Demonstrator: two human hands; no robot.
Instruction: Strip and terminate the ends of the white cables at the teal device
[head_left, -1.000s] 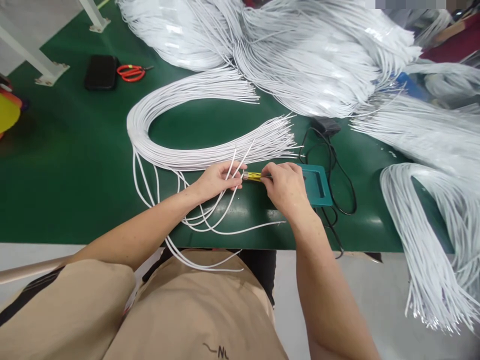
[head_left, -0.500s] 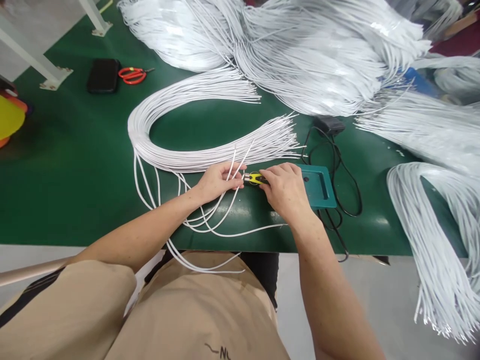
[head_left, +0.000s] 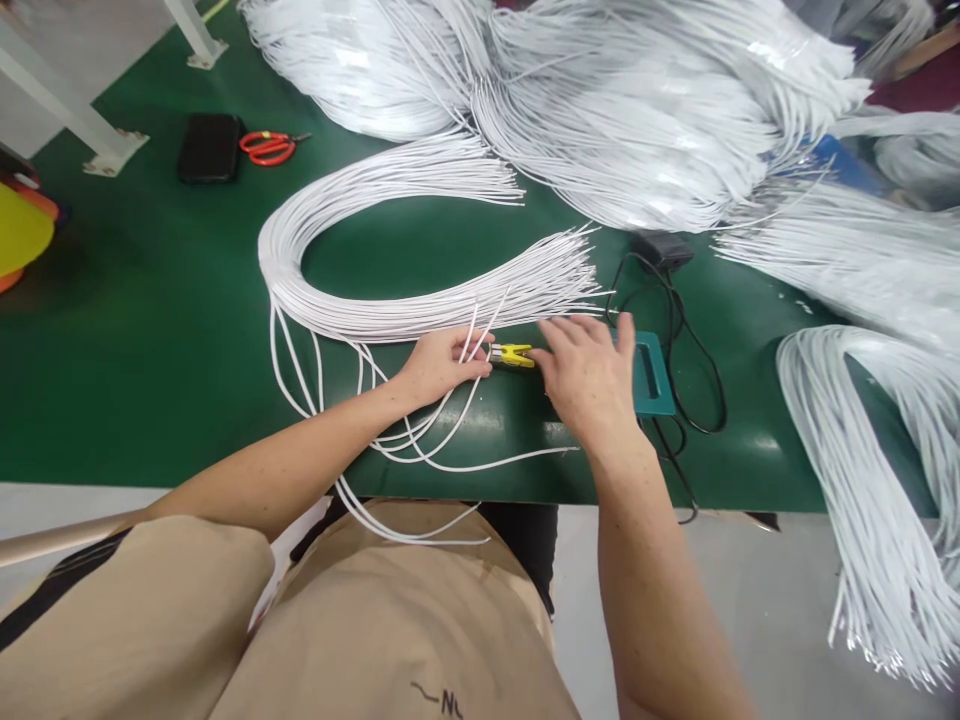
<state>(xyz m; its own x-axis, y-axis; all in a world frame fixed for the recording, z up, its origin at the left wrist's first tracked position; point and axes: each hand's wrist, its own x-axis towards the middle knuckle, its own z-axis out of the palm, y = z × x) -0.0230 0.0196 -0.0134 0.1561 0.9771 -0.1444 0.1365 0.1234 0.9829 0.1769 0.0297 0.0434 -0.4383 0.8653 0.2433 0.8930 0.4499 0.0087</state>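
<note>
My left hand (head_left: 442,362) is closed, pinching a few white wires (head_left: 471,458) near their ends. Against its fingertips lies a small yellow clip (head_left: 514,355) with a silvery jaw end; whether the jaw bites on a wire is too small to tell. Just right of the clip, my right hand (head_left: 589,375) is open with fingers spread and holds nothing. It hovers over the left part of a teal tray-like case (head_left: 654,385), hiding that part. Behind both hands, a curved bundle of white wires (head_left: 300,285) lies on the green table (head_left: 150,390).
Large heaps of white wires (head_left: 615,110) fill the back, and another bundle (head_left: 840,400) hangs over the front edge at right. A black adapter (head_left: 661,250) with a looping cord sits behind the case. Red-handled snips (head_left: 268,148) and a black box (head_left: 210,148) lie at back left.
My right hand has let go of the yellow clip, spread its fingers and shifted slightly right. My left hand stays in place with the wires.
</note>
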